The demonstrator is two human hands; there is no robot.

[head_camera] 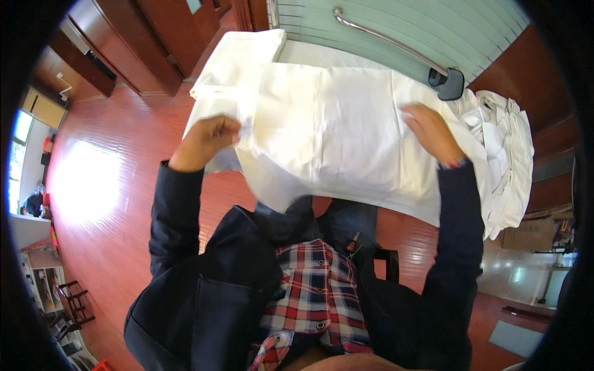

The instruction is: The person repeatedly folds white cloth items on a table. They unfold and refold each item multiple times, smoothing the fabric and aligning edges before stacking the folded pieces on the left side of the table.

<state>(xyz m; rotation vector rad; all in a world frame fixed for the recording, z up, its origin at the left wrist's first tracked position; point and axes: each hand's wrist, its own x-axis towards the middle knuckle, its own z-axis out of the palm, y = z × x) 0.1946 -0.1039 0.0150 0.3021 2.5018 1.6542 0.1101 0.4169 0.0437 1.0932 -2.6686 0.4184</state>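
Observation:
A large white cloth with straight fold creases lies spread before me, its near edge hanging over my knees. My left hand is at the cloth's left edge, thumb and fingertips pinched together on it, slightly blurred. On the right side, my right hand reaches over the cloth, fingers pointing left and touching it near a crease. Whether those fingers grip any fabric cannot be made out. A folded white cloth lies at the far left, partly under the spread one.
Crumpled white fabric is heaped at the right. A metal rail with a dark end bracket runs along the pale green panel behind. The reddish floor extends left towards wooden doors. A cardboard box sits at right.

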